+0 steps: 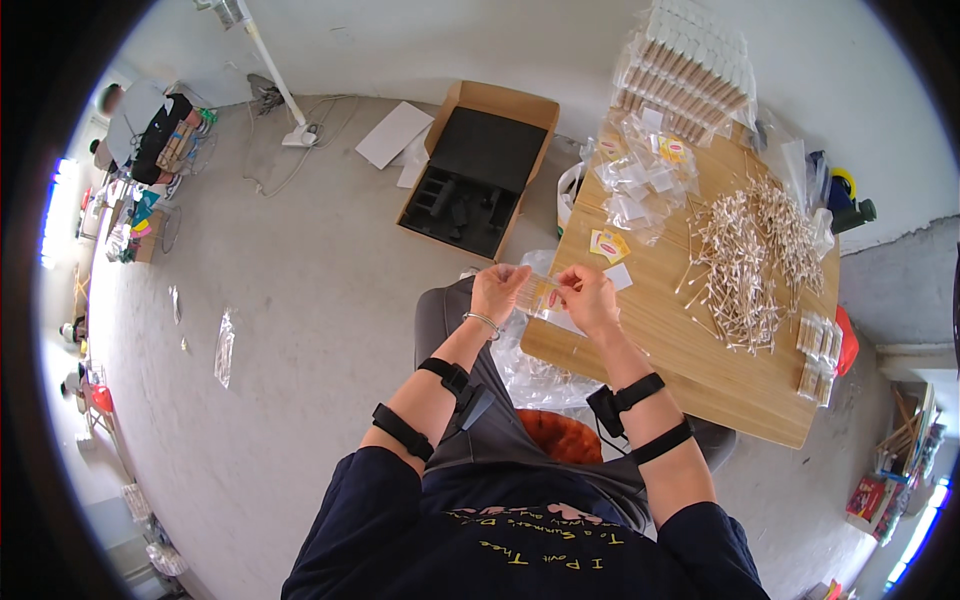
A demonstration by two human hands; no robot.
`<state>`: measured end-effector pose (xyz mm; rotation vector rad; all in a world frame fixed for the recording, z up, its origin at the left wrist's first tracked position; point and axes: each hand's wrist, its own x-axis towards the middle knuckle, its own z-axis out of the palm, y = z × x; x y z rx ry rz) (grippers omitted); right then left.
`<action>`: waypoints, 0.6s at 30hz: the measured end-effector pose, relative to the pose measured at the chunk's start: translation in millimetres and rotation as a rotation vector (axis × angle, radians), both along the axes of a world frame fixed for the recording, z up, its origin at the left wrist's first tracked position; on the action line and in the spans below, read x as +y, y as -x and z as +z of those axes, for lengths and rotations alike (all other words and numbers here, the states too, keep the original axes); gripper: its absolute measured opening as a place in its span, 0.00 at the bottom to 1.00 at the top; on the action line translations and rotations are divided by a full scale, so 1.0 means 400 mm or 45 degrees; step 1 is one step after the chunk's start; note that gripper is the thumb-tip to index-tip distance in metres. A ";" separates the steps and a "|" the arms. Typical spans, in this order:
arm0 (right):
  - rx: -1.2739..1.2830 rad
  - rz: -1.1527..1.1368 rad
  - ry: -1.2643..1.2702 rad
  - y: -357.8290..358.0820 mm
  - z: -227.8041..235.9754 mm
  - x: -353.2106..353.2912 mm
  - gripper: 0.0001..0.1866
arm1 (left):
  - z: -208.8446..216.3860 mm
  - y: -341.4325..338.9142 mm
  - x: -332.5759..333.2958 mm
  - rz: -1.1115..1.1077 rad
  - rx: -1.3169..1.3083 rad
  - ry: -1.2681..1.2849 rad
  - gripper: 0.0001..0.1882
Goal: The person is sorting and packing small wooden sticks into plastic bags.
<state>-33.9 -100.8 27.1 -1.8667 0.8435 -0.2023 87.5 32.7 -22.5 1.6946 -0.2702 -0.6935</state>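
Observation:
Both hands hold one small clear plastic packet point(541, 296) filled with cotton swabs, just off the near corner of the wooden table point(700, 370). My left hand point(497, 291) grips its left end. My right hand point(588, 297) pinches its right end at the top edge. A large loose heap of cotton swabs point(745, 262) lies on the table to the right. A pile of empty clear packets with yellow and red labels point(640, 180) lies at the table's far side.
Rows of filled swab packets point(690, 65) lie at the table's far end, and a few more point(820, 350) at its right edge. An open cardboard box with a black insert point(480, 170) sits on the floor. Crumpled clear plastic point(540, 375) rests on my lap.

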 end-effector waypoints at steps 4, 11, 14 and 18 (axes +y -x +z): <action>-0.110 -0.118 0.134 0.000 -0.029 0.028 0.09 | 0.005 0.001 -0.007 -0.003 -0.021 -0.018 0.18; -0.167 -0.161 0.277 -0.014 -0.025 0.083 0.09 | -0.003 -0.006 0.001 0.006 -0.018 -0.017 0.17; -0.210 -0.184 0.356 -0.017 -0.032 0.089 0.08 | 0.005 -0.003 -0.002 0.002 -0.011 -0.005 0.17; -0.155 -0.189 0.289 -0.004 -0.028 0.092 0.11 | 0.028 0.005 -0.008 -0.024 0.007 -0.054 0.15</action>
